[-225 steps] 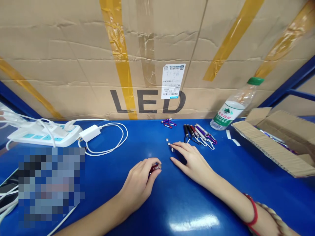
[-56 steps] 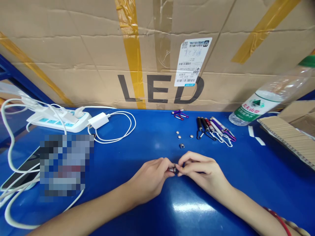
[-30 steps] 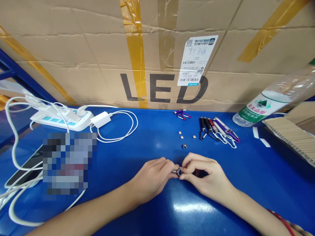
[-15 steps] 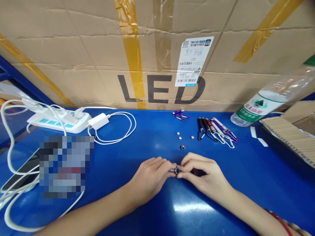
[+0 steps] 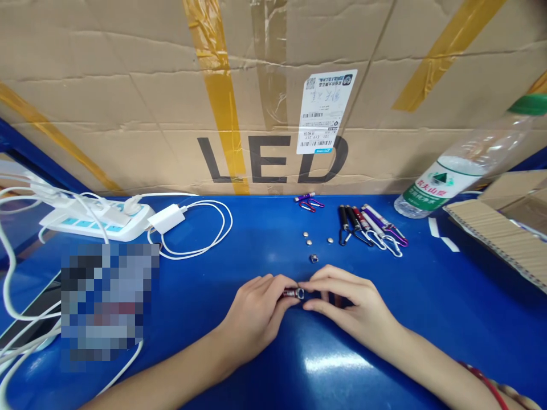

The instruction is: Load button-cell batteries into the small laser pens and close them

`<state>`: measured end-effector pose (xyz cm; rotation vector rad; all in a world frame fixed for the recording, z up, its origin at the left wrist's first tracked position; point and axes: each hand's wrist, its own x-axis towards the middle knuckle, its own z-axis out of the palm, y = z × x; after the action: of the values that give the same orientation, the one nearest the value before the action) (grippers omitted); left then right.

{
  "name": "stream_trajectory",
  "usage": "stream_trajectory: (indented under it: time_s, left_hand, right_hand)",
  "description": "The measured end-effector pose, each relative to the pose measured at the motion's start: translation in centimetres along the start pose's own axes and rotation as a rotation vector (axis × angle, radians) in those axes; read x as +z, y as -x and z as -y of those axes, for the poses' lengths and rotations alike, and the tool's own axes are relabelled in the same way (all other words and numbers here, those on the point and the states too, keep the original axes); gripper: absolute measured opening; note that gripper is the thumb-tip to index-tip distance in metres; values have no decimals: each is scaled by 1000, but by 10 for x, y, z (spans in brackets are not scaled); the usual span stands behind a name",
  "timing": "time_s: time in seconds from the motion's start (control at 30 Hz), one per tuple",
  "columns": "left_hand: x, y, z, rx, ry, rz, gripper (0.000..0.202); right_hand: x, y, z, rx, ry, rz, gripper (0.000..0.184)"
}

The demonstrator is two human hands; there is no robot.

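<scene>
My left hand [image 5: 260,310] is closed around a small red and silver keychain penlight tube [image 5: 293,293], its open end turned to the right. My right hand [image 5: 356,299] is just right of that end, thumb and forefinger spread apart, the forefinger's tip close to the tube's rim. Something dark reddish shows behind the right fingers; I cannot make out what it is. Beyond the hands lie a small silver metal piece [image 5: 314,258] and several silver button cells [image 5: 309,242].
Several penlights with carabiner clips [image 5: 370,225] lie at the right, and a purple one [image 5: 305,197] is farther back. A bottle [image 5: 444,182] leans near an open carton [image 5: 496,239]. On the left are a power strip [image 5: 128,228], charger cables and a pixelated patch. A large cardboard box [image 5: 162,114] stands behind.
The right thumb and forefinger have parted from their pinch at the tube's end. The tube, in my left hand, now shows more of its red side. The view has shifted slightly.
</scene>
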<state>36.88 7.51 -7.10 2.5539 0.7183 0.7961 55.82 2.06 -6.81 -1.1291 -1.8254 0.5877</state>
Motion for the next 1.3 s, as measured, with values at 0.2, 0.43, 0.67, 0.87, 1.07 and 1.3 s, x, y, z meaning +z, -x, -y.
stream_trajectory:
  time_s: [0.2, 0.43, 0.67, 0.87, 1.07, 1.3]
  left_hand:
    - [-1, -1, -2, -73, 63, -1, 10]
    - [-4, -3, -5, -99, 99, 15, 12]
    - [-1, 0, -4, -74, 37, 7, 17]
    - [-4, 4, -3, -10, -44, 42, 22]
    - [-3, 5, -1, -30, -42, 72, 22]
    - [-2, 5, 2, -33, 0, 55, 21]
  right_hand:
    - [-13, -3, -4, -13, 291, -32, 26]
    - [-30, -11, -22, 103, 554, -67, 28]
    - [-36, -19, -48, 16, 706, -64, 35]
    - [-33, -38, -64, -13, 877, -3, 40]
    - [-35, -75, -92, -1, 1071, 8, 42]
    - [-39, -81, -87, -18, 1018, 1, 35]
